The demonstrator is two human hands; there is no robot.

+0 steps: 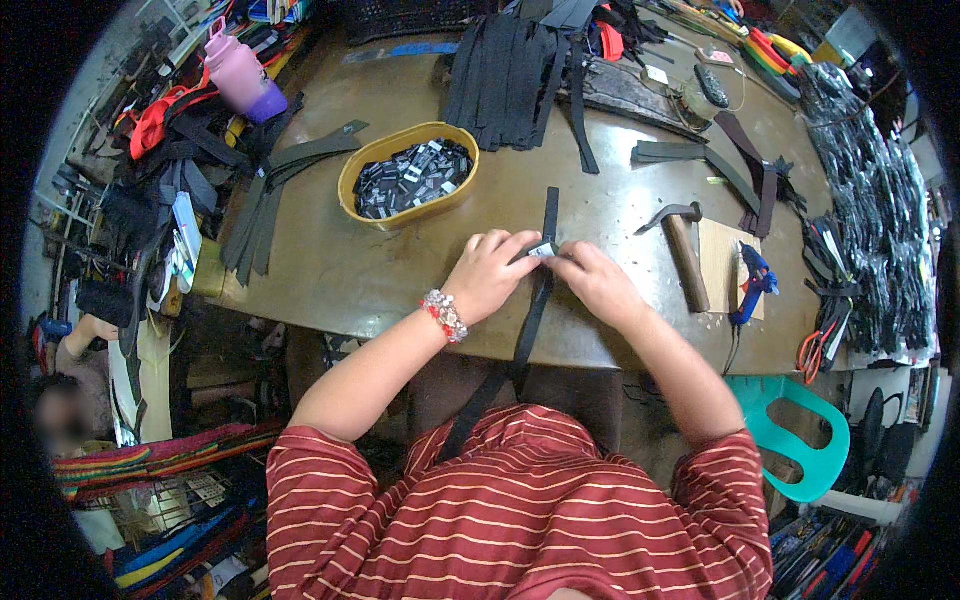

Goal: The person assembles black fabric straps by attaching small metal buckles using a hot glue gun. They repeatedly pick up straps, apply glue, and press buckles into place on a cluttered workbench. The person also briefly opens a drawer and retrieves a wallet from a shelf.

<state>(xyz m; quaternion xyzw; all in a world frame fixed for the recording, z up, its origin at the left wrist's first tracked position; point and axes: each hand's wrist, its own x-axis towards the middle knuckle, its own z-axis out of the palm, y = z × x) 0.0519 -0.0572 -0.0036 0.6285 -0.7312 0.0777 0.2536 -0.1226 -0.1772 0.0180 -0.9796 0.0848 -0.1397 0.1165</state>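
A long black strap runs from the tabletop over the near edge and down to my lap. My left hand pinches a small black piece with a pale face on this strap, fingers curled round its left side. From the other side my right hand closes thumb and fingers at the same spot, also on the strap. Parts of the small piece are hidden by my fingertips. To the upper left of my hands, an oval yellow tub holds many similar small black-and-silver pieces.
A hammer lies right of my hands, beside cardboard and a blue-handled tool. Black straps are piled at the back, dark strips at left. Red-handled scissors sit at the right edge. A person sits at far left.
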